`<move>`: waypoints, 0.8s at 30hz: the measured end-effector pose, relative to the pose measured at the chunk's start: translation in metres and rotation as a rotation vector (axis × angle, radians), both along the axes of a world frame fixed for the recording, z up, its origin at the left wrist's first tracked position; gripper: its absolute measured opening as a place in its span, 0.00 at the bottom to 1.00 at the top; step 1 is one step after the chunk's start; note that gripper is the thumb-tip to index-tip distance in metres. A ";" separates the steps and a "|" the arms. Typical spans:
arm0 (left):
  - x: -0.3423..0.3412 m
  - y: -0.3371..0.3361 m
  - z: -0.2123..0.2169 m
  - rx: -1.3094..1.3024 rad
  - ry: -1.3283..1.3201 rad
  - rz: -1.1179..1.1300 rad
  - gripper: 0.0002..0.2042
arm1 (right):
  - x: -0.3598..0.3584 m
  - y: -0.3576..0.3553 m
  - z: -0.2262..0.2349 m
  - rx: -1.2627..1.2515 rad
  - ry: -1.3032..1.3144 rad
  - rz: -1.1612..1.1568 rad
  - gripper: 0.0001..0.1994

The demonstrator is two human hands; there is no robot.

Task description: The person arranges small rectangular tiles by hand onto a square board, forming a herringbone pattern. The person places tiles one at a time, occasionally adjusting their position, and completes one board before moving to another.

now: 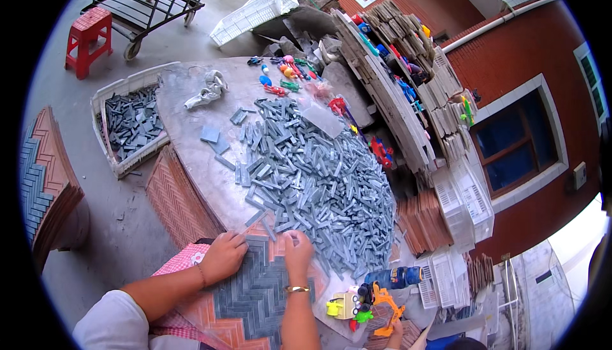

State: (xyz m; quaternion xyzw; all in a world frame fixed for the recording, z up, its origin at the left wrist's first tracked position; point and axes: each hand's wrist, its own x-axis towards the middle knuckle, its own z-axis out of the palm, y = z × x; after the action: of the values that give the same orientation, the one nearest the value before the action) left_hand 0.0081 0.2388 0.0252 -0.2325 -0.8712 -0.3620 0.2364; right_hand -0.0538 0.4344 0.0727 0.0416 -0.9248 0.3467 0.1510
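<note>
A board with an orange-red zigzag pattern (207, 315) lies in front of me, its middle laid with grey strip tiles (255, 286) in herringbone. At the board's far left edge, my left hand (224, 257) has its fingers curled and pressed together over the tiles; anything in them is hidden. Close by on the right, my right hand (298, 255) pinches at the far end of the board, and what it holds is too small to make out. Just beyond both hands spreads a large heap of loose grey strip tiles (319, 178).
Right of the board stand a toy truck (344, 305), an orange toy excavator (384, 308) with another person's hand (396, 336) beside it, and a blue bottle (395, 277). Stacked patterned boards (182, 194), a tile-filled crate (131, 88) and a red stool (89, 41) are left.
</note>
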 end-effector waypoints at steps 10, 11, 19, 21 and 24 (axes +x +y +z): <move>0.004 0.003 0.001 -0.048 0.007 0.043 0.13 | 0.012 0.004 -0.030 -0.161 -0.176 -0.005 0.10; 0.004 0.002 0.002 -0.062 0.005 0.029 0.14 | 0.020 0.005 -0.027 -0.066 -0.158 -0.036 0.09; 0.003 0.000 -0.001 -0.192 -0.011 -0.039 0.16 | 0.069 -0.010 -0.007 0.198 -0.240 -0.014 0.09; 0.004 0.004 0.008 -0.214 -0.073 -0.039 0.18 | 0.060 -0.010 -0.014 0.182 -0.118 -0.026 0.09; 0.015 0.016 0.030 -0.218 -0.024 -0.110 0.24 | 0.055 -0.007 -0.021 0.173 -0.110 -0.045 0.08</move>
State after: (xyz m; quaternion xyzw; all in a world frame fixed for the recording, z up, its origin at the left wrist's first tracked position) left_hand 0.0236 0.2543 0.0551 -0.3001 -0.8940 -0.2805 0.1792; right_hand 0.0014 0.4272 0.0518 0.0144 -0.9590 0.2636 0.1035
